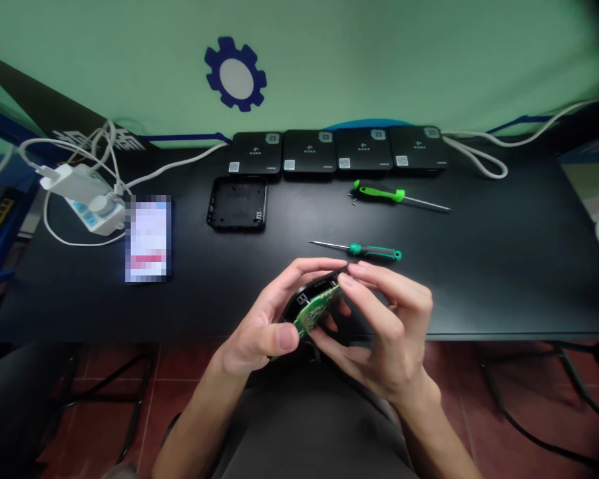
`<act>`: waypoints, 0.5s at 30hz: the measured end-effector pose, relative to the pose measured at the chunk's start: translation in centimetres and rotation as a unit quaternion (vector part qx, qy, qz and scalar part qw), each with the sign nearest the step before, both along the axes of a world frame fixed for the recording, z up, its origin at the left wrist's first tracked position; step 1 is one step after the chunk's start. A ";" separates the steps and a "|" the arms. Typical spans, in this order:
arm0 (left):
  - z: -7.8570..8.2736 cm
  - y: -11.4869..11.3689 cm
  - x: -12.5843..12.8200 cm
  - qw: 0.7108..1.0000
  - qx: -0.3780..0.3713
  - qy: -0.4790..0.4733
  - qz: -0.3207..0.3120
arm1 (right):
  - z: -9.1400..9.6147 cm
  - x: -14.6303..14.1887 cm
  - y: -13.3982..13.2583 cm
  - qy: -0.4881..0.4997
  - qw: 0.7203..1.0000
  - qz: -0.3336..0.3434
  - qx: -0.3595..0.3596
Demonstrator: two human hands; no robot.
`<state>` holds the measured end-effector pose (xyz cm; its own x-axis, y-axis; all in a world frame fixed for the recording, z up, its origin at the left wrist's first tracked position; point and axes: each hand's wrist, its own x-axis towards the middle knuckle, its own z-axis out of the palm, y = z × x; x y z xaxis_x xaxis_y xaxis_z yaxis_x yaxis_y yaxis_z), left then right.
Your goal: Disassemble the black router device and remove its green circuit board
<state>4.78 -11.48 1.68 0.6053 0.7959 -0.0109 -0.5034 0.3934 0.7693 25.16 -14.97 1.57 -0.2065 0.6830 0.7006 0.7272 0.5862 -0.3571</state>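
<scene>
Both hands are closed around a black plastic casing (295, 307) just over the table's front edge. A green circuit board (315, 311) sits tilted, partly out of the casing. My left hand (262, 326) grips the left side, its thumb near the board's lower left corner. Fingertips of my right hand (389, 326) hold the board's upper right corner and the casing's rim. Beyond the hands lies a teal-handled screwdriver (374, 252), and farther back a green-and-black screwdriver (379, 191) beside several small screws (353, 199).
An open black shell (237, 205) lies at the back, before a row of several closed black boxes (309, 152). A lit phone (148, 239) and a white power strip (97, 213) with tangled cables are at the left. The table's front edge (504, 336) runs below the hands.
</scene>
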 end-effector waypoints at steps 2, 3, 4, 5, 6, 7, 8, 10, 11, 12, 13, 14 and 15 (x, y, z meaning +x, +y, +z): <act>-0.3 -0.1 -0.1 1.000 0.010 0.003 0.000 | 0.0 -0.1 -0.1 -0.008 1.000 0.016 -0.016; -0.4 -0.2 -0.1 1.000 0.017 0.005 -0.001 | 0.0 -0.1 -0.1 -0.011 0.999 0.023 -0.021; -0.5 -0.2 -0.1 1.000 0.021 0.005 -0.001 | 0.1 -0.2 -0.1 -0.012 0.999 0.028 -0.025; -0.5 -0.3 -0.1 1.000 0.024 0.005 -0.001 | 0.2 -0.3 -0.2 -0.011 0.999 0.031 -0.025; -0.5 -0.4 -0.1 1.000 0.023 0.006 -0.002 | 0.3 -0.4 -0.2 -0.008 0.999 0.030 -0.024; -0.4 -0.5 0.0 1.000 0.017 0.007 -0.001 | 0.4 -0.5 -0.2 -0.003 0.999 0.029 -0.021; -0.3 -0.6 0.0 1.000 0.009 0.010 -0.002 | 0.5 -0.6 -0.2 0.002 0.999 0.026 -0.019; -0.1 -0.6 0.0 1.000 -0.007 0.013 -0.003 | 0.7 -0.8 -0.2 0.013 1.000 0.022 -0.012; 0.1 -0.7 0.0 1.000 -0.011 0.013 -0.003 | 0.8 -0.8 -0.1 0.018 1.000 0.021 -0.012; 0.2 -0.7 0.0 1.000 -0.015 0.013 -0.004 | 0.8 -0.9 0.1 0.022 1.000 0.021 -0.004; 0.4 -0.6 0.0 1.000 -0.018 0.012 -0.006 | 0.8 -0.9 0.3 0.026 0.999 0.023 0.006; 0.6 -0.6 0.0 1.000 -0.020 0.010 -0.009 | 0.8 -0.9 0.5 0.029 0.999 0.026 0.019; 0.7 -0.6 -0.1 1.000 -0.021 0.008 -0.012 | 0.8 -0.8 0.8 0.032 0.998 0.030 0.035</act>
